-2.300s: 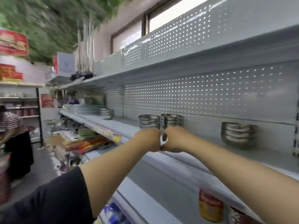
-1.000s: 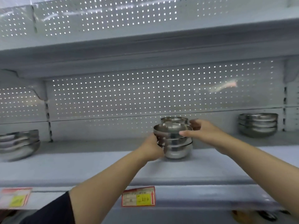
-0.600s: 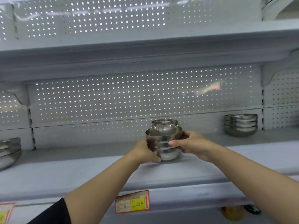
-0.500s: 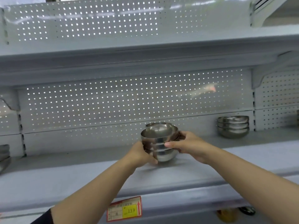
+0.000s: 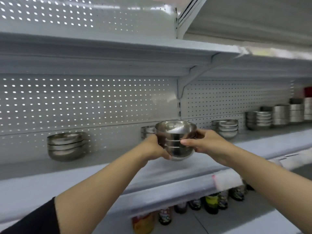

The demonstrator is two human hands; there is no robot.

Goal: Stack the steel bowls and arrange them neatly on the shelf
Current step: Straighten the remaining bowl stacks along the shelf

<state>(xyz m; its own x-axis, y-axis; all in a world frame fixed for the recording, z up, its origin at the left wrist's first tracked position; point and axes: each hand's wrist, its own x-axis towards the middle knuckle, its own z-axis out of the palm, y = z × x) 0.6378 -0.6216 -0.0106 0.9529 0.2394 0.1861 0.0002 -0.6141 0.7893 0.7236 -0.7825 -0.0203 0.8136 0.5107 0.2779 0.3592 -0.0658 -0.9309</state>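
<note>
Both hands, left [image 5: 156, 148] and right [image 5: 205, 144], grip a nested stack of shiny steel bowls [image 5: 175, 141] above the grey metal shelf [image 5: 101, 179]; placing it remains.

rear bowl stack [image 5: 147, 130] half-hidden, bottles [image 5: 211, 202] blurred

Both hands up at shelf [image 5: 101, 179] height. Left hand [image 5: 156, 147] and right hand [image 5: 205, 142] grip nested stack of steel bowls [image 5: 175, 141] from either side, fingers curled round it; whether it touches shelf board, cannot tell. Just behind it, second small stack [image 5: 147, 131], mostly hidden. Far left, wider bowl stack [image 5: 66, 146] against perforated back panel [image 5: 84, 102]. To right, another stack [image 5: 225, 130], then row of steel containers [image 5: 278, 115] running off. Below, bottles and jars [image 5: 211, 202] on lower shelf.
</note>
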